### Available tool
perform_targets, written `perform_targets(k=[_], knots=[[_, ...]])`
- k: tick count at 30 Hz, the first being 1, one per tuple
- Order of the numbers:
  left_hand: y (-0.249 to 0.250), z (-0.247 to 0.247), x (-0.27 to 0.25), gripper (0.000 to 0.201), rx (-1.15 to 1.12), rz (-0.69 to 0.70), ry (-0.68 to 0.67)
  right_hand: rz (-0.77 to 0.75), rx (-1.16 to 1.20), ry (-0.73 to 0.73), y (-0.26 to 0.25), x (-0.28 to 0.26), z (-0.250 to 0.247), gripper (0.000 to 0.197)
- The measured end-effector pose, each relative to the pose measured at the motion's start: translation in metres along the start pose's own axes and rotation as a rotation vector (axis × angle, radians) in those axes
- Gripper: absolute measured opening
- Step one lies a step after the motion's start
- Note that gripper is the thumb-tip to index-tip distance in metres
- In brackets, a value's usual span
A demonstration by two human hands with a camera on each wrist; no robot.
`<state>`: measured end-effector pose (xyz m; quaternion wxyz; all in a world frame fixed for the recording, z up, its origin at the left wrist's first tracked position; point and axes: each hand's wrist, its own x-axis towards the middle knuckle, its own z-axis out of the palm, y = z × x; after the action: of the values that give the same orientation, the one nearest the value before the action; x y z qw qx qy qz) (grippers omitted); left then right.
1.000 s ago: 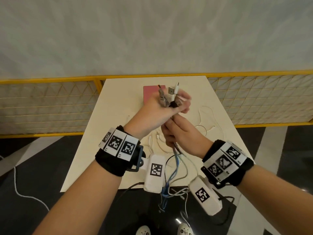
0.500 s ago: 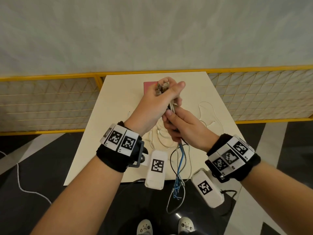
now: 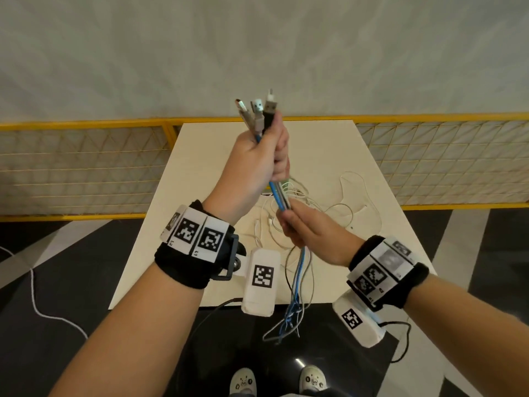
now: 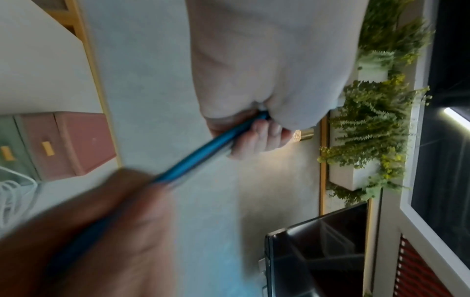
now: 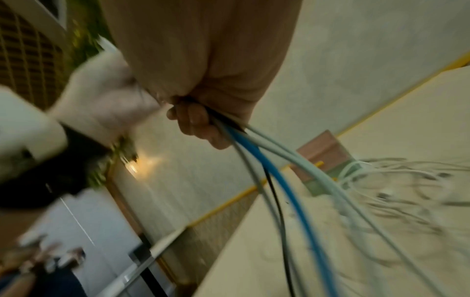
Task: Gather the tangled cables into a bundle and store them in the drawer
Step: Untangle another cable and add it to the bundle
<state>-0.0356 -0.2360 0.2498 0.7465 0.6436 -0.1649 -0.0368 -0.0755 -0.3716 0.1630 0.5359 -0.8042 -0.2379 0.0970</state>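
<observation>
Raised over the desk (image 3: 200, 167), the cables (image 3: 282, 199) look light, limp and slippery: the left hand (image 3: 257, 164) fists them below the plugs, the right hand (image 3: 307, 233) closes its grip nearer, tails dangling.

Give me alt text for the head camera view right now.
The left hand holds a bunch of cables upright, plugs on top, while the right hand grips them lower down above a pale table. Loose white cables lie tangled on the table.
</observation>
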Motion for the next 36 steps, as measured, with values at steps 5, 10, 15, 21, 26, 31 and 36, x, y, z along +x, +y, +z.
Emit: perform_targets(k=[5, 10, 15, 21, 26, 31, 36], knots=[[0.007, -0.009, 0.006, 0.044, -0.061, 0.002, 0.030, 0.173, -0.203, -0.141, 0.064, -0.013, 0.012, 0.015], [0.009, -0.007, 0.008, 0.042, -0.051, 0.012, -0.007, 0.371, -0.241, -0.279, 0.099, -0.016, 0.024, 0.012], [0.007, -0.010, 0.013, 0.043, 0.037, -0.022, -0.009, 0.503, -0.191, -0.434, 0.101, -0.009, 0.040, 0.017], [-0.004, -0.024, 0.016, 0.051, 0.172, -0.136, 0.028, 0.540, -0.463, -0.650, 0.107, 0.003, 0.013, 0.077], [-0.025, -0.043, 0.019, 0.054, 0.320, -0.213, 0.104, 0.521, -0.582, -0.383, 0.126, 0.020, -0.007, 0.044], [-0.045, -0.059, 0.023, 0.053, 0.287, -0.326, 0.110, 0.500, -0.501, -0.119, 0.141, 0.052, 0.011, 0.033], [-0.062, -0.070, 0.027, 0.052, 0.326, -0.390, 0.091, 0.472, -0.474, -0.075, 0.150, 0.090, 0.047, 0.037]])
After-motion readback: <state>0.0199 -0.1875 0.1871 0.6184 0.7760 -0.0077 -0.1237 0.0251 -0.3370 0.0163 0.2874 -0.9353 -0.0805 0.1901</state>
